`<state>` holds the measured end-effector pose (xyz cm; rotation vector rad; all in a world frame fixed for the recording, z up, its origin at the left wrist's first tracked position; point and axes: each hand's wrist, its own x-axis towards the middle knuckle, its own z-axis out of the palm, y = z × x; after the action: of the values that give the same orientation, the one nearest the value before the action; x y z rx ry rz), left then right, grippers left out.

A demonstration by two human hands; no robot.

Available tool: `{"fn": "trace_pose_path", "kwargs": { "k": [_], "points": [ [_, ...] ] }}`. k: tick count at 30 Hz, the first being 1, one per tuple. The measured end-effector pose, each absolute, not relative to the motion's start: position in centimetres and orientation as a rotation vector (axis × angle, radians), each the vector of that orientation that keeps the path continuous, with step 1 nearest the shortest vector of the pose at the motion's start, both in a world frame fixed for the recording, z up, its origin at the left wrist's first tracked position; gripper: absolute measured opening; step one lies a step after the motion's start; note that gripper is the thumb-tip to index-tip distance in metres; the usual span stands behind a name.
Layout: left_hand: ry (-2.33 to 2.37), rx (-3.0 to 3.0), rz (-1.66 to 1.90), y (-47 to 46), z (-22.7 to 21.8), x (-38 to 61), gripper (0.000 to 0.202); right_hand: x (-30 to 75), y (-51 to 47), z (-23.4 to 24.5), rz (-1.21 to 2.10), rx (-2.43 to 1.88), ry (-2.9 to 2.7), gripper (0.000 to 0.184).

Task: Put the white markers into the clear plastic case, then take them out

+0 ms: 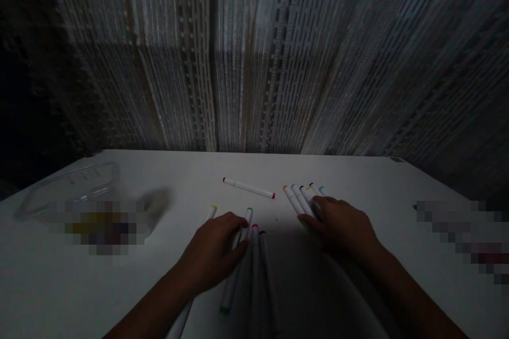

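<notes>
White plastic marker pens with coloured caps are lying on a white table (369,175), ten that I am counting in all, though the dim light is making the count a little uncertain. One of them, the lone red-capped marker (248,188), is lying crosswise by itself.

Nearer the person than the lone red-capped marker, and slightly left of it, four markers are lying lengthwise: a yellow-capped marker (212,212), a green-capped marker (238,259), a pink-capped marker (255,243) and a blue-capped marker (264,249). The left hand (212,246) is resting flat across this group, fingers held together and draped over the green-capped marker, pressing rather than clasping it.

Just right of the lone red-capped marker, a fan of five markers (299,197) is spreading out, its caps showing orange, teal, dark, yellowish and teal again. The right hand (344,225) is lying palm down on the near ends of this fan, fingers slightly apart and touching the barrels without closing round any.

Far to the left of the lone red-capped marker, a clear plastic case (71,186) is sitting on the table. Beyond the lone red-capped marker, a wall of stacked grey ribbed sheets (254,63) is rising behind the table.
</notes>
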<state>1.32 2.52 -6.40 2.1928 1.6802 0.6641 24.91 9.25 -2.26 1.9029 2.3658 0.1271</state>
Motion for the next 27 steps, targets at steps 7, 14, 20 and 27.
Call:
{"fn": "trace_pose_path", "kwargs": {
  "k": [7, 14, 20, 27],
  "points": [
    [1.696, 2.180, 0.643, 2.4, -6.3, 1.4, 0.022, 24.8, 9.2, -2.3, 0.115, 1.912, 2.373, 0.038],
    [1.686, 2.192, 0.634, 2.5, -6.5, 1.2, 0.022, 24.8, 9.3, -3.1, 0.130, 1.885, 2.386, 0.037],
    [1.706, 2.187, 0.638, 2.4, -6.3, 1.3, 0.022, 24.8, 9.3, -2.8, 0.157, 1.912, 2.370, 0.037],
    [1.691, 2.185, 0.644, 2.5, -6.5, 1.2, 0.023, 25.0, 9.4, -2.9, 0.123, 1.912, 2.367, 0.036]
  ]
}}
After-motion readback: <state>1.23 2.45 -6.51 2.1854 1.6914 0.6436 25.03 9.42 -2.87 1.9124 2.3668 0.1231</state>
